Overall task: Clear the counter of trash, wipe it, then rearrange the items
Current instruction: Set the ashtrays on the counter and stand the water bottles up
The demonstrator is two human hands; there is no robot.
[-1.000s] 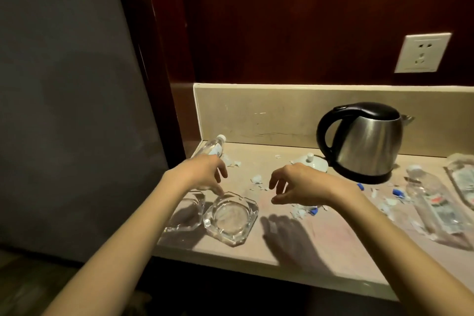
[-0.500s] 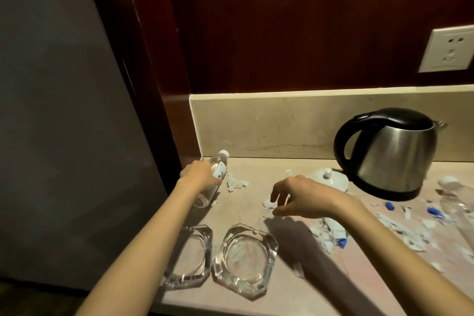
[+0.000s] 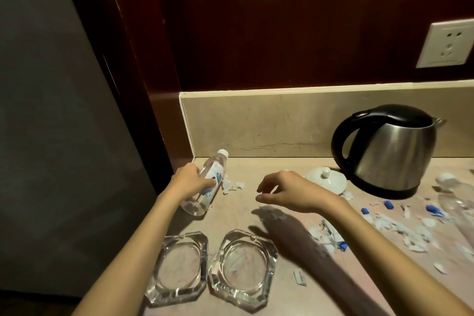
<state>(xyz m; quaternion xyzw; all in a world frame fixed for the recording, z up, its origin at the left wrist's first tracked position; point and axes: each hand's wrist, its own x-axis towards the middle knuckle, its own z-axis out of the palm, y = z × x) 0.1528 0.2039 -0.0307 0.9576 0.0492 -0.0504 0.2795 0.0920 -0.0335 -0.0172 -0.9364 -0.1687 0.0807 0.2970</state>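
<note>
Dark red panelling backs a beige stone table [image 3: 256,215] where the clearing of trash has barely begun. At far left the left hand [image 3: 191,182] holds a lying clear plastic bottle [image 3: 205,187], fingers [image 3: 209,183] curled round its labelled middle, white cap pointing away toward the corner. Below those fingers sit two glass ashtrays [image 3: 213,270] side by side. The right hand [image 3: 289,191] hovers over the table, fingers loosely curled and holding nothing. Beyond its knuckles lie a white lid [image 3: 325,179] and a steel kettle [image 3: 389,149]; torn white and blue paper scraps [image 3: 389,228] litter the table to the right of them. Wiping and rearranging appear still to come.
</note>
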